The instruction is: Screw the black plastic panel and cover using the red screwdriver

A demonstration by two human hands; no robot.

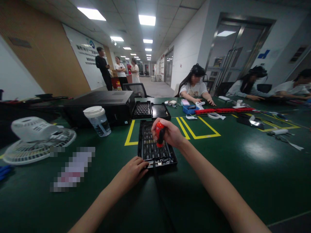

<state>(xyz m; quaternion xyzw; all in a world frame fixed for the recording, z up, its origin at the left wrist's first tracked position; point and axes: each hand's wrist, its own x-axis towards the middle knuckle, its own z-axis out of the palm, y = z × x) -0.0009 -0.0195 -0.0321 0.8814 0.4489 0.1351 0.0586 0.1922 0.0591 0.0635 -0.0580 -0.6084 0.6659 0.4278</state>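
My right hand is wrapped round a red-and-black screwdriver, held upright with its shaft pointing down. Beneath it lies a black rectangular case with rows of dark, rounded shapes inside. Small metal parts line the case's near end, close under the screwdriver; whether the tip touches them I cannot make out. At the near left corner, my left hand grips the case's edge, fingers on top and thumb lower down. A dark strap hangs in front of the near end, blurred.
Beyond the case are a similar black case and a flat black tray. To the left stand a lidded cup, a white fan and a large black box. A blue bin sits near a person across the table.
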